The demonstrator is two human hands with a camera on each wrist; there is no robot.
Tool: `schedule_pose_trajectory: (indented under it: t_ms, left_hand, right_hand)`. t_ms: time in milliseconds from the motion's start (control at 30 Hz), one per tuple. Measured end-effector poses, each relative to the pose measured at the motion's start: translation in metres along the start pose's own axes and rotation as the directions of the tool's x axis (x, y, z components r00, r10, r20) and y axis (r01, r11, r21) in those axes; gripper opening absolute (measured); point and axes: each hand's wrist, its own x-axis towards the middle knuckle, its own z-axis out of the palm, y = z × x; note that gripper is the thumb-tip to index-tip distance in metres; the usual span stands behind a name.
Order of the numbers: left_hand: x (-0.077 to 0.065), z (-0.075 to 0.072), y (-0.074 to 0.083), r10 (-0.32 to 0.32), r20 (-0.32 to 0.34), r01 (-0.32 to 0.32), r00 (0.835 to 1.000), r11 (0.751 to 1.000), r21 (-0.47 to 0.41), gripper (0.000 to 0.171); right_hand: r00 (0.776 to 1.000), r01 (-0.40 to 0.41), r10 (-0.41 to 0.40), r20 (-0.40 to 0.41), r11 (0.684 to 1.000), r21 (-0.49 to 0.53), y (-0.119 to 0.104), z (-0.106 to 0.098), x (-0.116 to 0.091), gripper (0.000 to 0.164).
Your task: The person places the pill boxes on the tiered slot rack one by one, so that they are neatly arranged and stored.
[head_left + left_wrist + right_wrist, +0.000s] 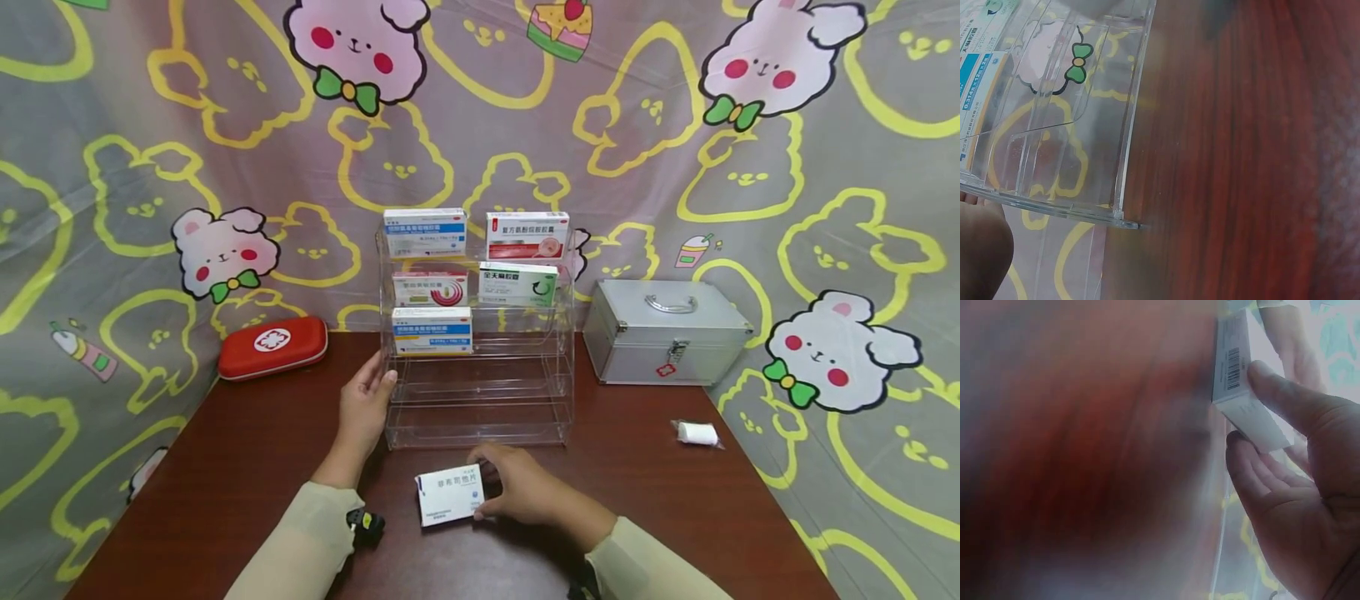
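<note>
My right hand (521,487) grips a white medicine box (451,496) by its right end, thumb on one edge and fingers on the opposite one. Its printed face is toward the head camera, and a barcode shows on the box's side (1234,369) in the right wrist view. A clear acrylic tiered rack (480,435) stands behind it. At the rack's left edge, my left hand (365,404) holds the side panel, with the thumb toward the front. Medicine boxes fill the upper tiers, among them a blue-and-white box (432,332) on the left of the third tier.
On the upper tiers stand a red-and-white box (527,236) and a green-and-white box (517,285). A red first-aid case (273,348) lies at the back left. At the right are a silver metal case (667,333) and a wrapped white roll (697,433).
</note>
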Motion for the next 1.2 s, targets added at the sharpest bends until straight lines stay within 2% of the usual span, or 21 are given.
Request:
schedule_pose_trajectory:
  t_ms: [133,367,467,600,767,933,1100,1200]
  left_hand:
    - [0.000,0.000,0.001,-0.004,0.003,0.004,1.000,1.000,-0.001,0.054]
    - [0.000,0.000,0.002,0.004,0.007,-0.004,1.000,1.000,-0.011,0.054]
    - [0.000,0.000,0.001,0.008,0.005,-0.008,1.000,1.000,-0.015,0.054]
    - [-0.001,0.001,0.001,0.012,-0.002,-0.012,1.000,1.000,-0.004,0.054]
    - [-0.001,0.001,0.002,0.015,0.001,-0.015,1.000,1.000,-0.008,0.053]
    - [0.000,0.001,0.002,0.018,0.009,-0.018,1.000,1.000,-0.017,0.054]
    - [-0.001,0.001,0.001,0.033,-0.003,-0.033,0.999,0.999,-0.004,0.053]
    - [-0.001,0.001,0.000,0.034,-0.017,-0.033,0.999,0.999,0.012,0.052]
  right_hand:
    - [0.998,-0.037,0.040,-0.038,0.996,0.080,0.003,-0.003,-0.007,0.046]
    - [0.986,-0.033,0.060,-0.156,0.985,0.170,0.011,-0.010,-0.017,0.026]
    - [0.980,-0.064,0.103,-0.172,0.973,0.222,0.015,-0.016,-0.019,0.021]
    - [0.970,-0.091,0.154,-0.189,0.948,0.304,0.019,-0.029,-0.019,0.019]
    - [0.953,-0.055,0.170,-0.252,0.912,0.406,0.021,-0.058,-0.017,0.020]
    - [0.916,-0.027,0.210,-0.341,0.881,0.472,0.018,-0.101,-0.009,0.022]
    - [0.859,0.011,0.241,-0.451,0.873,0.487,0.008,-0.144,0.007,0.029]
    - [0.826,0.034,0.250,-0.506,0.873,0.487,0.005,-0.162,0.019,0.032]
